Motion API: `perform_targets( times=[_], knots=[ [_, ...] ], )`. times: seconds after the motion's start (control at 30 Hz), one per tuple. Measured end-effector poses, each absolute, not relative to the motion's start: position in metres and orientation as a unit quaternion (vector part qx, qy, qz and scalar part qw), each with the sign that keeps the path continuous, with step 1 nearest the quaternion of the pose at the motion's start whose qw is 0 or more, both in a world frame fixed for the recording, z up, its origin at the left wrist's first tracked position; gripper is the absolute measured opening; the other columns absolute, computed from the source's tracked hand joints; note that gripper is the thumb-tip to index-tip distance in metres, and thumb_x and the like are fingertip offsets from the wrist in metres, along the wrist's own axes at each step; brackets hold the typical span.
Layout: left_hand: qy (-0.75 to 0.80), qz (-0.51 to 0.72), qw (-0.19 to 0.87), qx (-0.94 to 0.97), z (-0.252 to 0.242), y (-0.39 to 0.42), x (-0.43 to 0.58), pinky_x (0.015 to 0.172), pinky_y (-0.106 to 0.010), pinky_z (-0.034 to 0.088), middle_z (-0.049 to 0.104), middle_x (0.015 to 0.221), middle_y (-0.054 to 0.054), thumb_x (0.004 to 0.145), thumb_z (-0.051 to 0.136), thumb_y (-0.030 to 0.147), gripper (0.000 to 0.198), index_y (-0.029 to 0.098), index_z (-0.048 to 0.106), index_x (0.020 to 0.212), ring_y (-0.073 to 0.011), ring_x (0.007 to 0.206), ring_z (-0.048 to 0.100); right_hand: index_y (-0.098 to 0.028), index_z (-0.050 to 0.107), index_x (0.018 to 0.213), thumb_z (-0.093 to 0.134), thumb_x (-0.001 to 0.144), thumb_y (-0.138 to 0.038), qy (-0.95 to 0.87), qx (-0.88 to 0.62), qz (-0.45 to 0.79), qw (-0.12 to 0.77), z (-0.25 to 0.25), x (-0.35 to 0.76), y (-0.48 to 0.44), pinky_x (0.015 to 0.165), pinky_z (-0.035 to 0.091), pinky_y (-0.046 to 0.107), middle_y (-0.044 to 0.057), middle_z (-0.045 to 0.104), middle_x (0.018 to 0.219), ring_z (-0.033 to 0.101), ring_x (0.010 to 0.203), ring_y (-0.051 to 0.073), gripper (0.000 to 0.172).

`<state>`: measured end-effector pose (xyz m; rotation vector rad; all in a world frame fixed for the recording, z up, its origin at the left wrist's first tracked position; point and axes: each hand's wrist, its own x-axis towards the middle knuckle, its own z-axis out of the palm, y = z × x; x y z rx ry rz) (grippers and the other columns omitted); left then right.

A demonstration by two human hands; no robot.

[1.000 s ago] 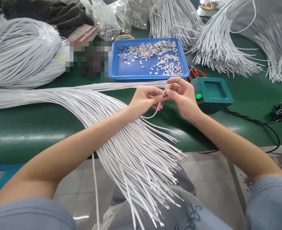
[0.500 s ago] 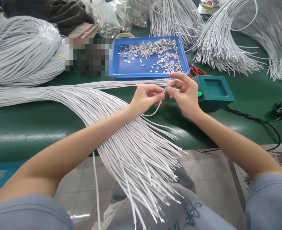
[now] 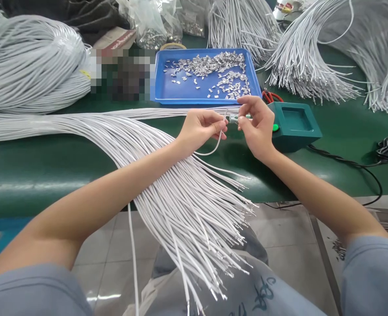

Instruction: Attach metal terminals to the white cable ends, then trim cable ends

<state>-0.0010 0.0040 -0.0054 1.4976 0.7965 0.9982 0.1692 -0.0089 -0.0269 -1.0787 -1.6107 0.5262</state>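
Observation:
My left hand (image 3: 198, 131) pinches a white wire (image 3: 219, 142) close to its end, and the short tip points up past the fingers. Beside it on the right is my right hand (image 3: 257, 128), with thumb and index finger pressed together and other fingers curled or raised. Whatever that pinch holds is too small to make out. A small pale green piece (image 3: 233, 119) shows in the gap between the hands, partly behind the right fingers. Under my left forearm a fanned bundle of white wires (image 3: 180, 188) hangs over the table edge.
Behind the hands lies a blue tray (image 3: 187, 92) with many small metal terminals (image 3: 210, 66). A green box (image 3: 295, 127) with a green button and black cord (image 3: 345, 160) stands right. More wire bundles (image 3: 32, 66) and bags of metal parts (image 3: 150, 35) line the back.
My right hand has moved slightly right, away from the wire's end, and a gap has opened between the hands. My left hand keeps its grip on the wire, nearly in place.

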Motion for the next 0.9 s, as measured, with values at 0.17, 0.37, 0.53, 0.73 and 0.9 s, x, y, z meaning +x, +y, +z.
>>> perform_targets(
  times=[0.17,0.37,0.53,0.73,0.9],
  knots=[
    [0.324,0.420,0.553,0.642,-0.0058,0.0048,-0.0010,0.055,-0.023,0.057,0.066,0.067,-0.002,0.070,0.083,0.040,0.033,0.011,0.067,0.074,-0.0115,0.057,0.066,-0.034,0.059,0.115,0.061,0.087,-0.040,-0.691,-0.459,0.211,0.517,-0.0211,0.1648,-0.0167,0.062,0.055,0.030,0.003,0.062,0.098,0.061,0.091,0.019,0.029],
    [0.336,0.432,0.554,0.627,-0.0083,0.0054,-0.0015,0.056,-0.026,0.058,0.065,0.065,-0.003,0.068,0.085,0.029,0.028,0.011,0.066,0.076,-0.0144,0.061,0.066,-0.035,0.064,0.112,0.063,0.087,-0.041,-0.701,-0.451,0.228,0.503,-0.0186,0.1665,-0.0164,0.068,0.058,0.030,0.002,0.063,0.102,0.062,0.099,0.020,0.026],
    [0.336,0.424,0.545,0.640,-0.0088,0.0060,-0.0010,0.052,-0.022,0.053,0.064,0.065,-0.002,0.070,0.083,0.033,0.029,0.011,0.065,0.075,-0.0119,0.058,0.065,-0.032,0.068,0.102,0.063,0.087,-0.034,-0.700,-0.433,0.223,0.523,-0.0204,0.1654,-0.0155,0.063,0.055,0.028,0.001,0.062,0.094,0.062,0.094,0.018,0.016],
    [0.347,0.403,0.534,0.658,-0.0057,0.0048,-0.0015,0.047,-0.018,0.046,0.067,0.070,-0.003,0.073,0.081,0.039,0.033,0.010,0.065,0.076,-0.0097,0.058,0.065,-0.027,0.067,0.092,0.066,0.085,-0.023,-0.704,-0.402,0.149,0.566,-0.0235,0.1632,-0.0137,0.051,0.045,0.022,-0.003,0.060,0.083,0.059,0.074,0.010,0.008],
    [0.365,0.401,0.532,0.650,-0.0048,0.0042,-0.0005,0.046,-0.016,0.044,0.066,0.067,-0.001,0.071,0.082,0.039,0.034,0.011,0.064,0.074,-0.0087,0.056,0.064,-0.022,0.060,0.078,0.065,0.085,-0.021,-0.701,-0.398,0.149,0.573,-0.0199,0.1616,-0.0164,0.051,0.042,0.019,-0.003,0.059,0.080,0.058,0.074,0.008,0.008]
  ],
)
